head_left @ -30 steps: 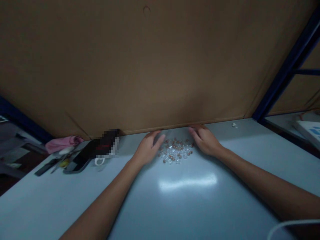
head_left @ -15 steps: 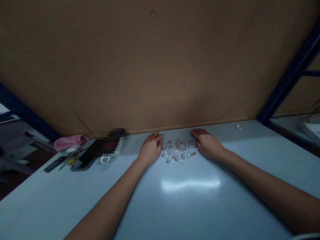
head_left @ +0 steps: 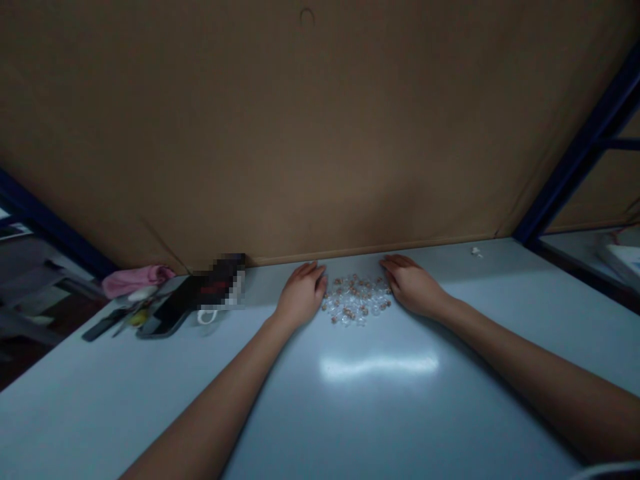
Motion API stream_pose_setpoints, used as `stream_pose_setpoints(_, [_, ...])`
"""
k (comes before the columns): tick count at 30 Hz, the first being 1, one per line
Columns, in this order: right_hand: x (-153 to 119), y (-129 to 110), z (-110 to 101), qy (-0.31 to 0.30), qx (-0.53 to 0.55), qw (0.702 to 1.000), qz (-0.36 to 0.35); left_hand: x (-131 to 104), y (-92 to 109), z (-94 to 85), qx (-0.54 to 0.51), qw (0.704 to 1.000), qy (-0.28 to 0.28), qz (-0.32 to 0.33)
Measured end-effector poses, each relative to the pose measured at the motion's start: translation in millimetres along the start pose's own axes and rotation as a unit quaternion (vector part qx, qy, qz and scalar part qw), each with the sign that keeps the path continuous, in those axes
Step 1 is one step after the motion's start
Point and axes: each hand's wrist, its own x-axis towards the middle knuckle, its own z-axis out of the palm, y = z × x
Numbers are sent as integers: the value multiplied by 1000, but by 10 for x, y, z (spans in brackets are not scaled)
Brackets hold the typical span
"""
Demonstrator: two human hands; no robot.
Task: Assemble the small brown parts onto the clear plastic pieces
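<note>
Clear brown-tipped pieces heaped between left hand and right hand; I see none lifted or set apart. Both rest on surface, fingers extended, gripping nothing visible.

A brown panel, blue frame and grey worktop suggest a workshop.

- Small piled pieces: clear, with orange-brown ends
- Tabletop: plain pale blue-grey, under a white glare streak
- Back panel: brown, marked with a thin darker ring
- Frame bar at right: dark blue
- Cloth: pink
- Phone: black, grey-edged
- Little lump beside it: yellow
- Scrap: white
</note>
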Motion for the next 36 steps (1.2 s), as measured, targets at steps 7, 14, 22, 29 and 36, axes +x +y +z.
stream_pose_setpoints(7, [-2,-11,1,-8,-14,1000,1,-3,-13,21,6,1000,2,2])
stream_pose_setpoints(14, [7,5,20,-6,-6,1000,-3,-3,11,0,1,1000,1,1])
stream_pose_setpoints(22, [4,-10,17,-2,-15,1000,-7,-4,11,6,16,1000,-3,-1])
stream_pose_setpoints(29, [0,-14,15,4,-9,1000,-12,-9,1,4,16,1000,-8,2])
stream_pose_setpoints(36, [12,-26,-1,-4,-5,1000,-10,-4,7,15,18,1000,-6,-7])
